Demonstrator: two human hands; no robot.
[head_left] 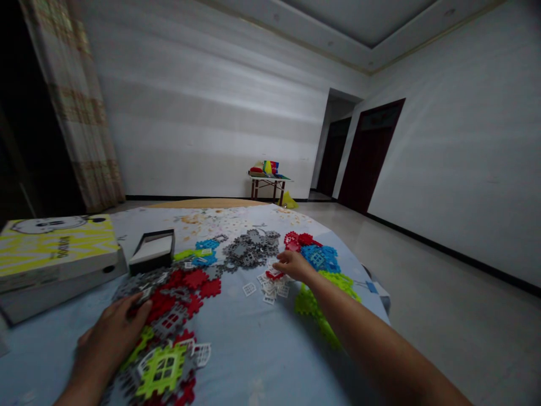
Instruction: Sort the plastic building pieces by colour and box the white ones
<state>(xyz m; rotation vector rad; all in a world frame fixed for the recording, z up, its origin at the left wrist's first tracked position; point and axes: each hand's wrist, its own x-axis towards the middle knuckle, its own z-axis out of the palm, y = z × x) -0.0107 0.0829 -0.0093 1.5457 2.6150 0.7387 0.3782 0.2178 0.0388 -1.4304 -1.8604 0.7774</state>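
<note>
My left hand (112, 331) is at the mixed pile of interlocking plastic building pieces on the left. Its thumb and index finger close on a small grey building piece (146, 294). Red pieces (195, 278) and a lime-green window piece (163, 369) lie around it. My right hand (292, 265) reaches over a small heap of white window pieces (270, 290), fingers curled together; what they hold, if anything, is hidden. A red piece (274, 274) lies just below those fingers. Close by are a grey heap (249, 248), blue pieces (319, 257) and lime-green pieces (307, 303).
A yellow-and-white box (59, 248) stands at the table's left, beside a black open box (153, 251) with white content. A pale blue floral cloth (236, 338) covers the round table. Behind, a small table (270, 178) carries colourful items near the wall.
</note>
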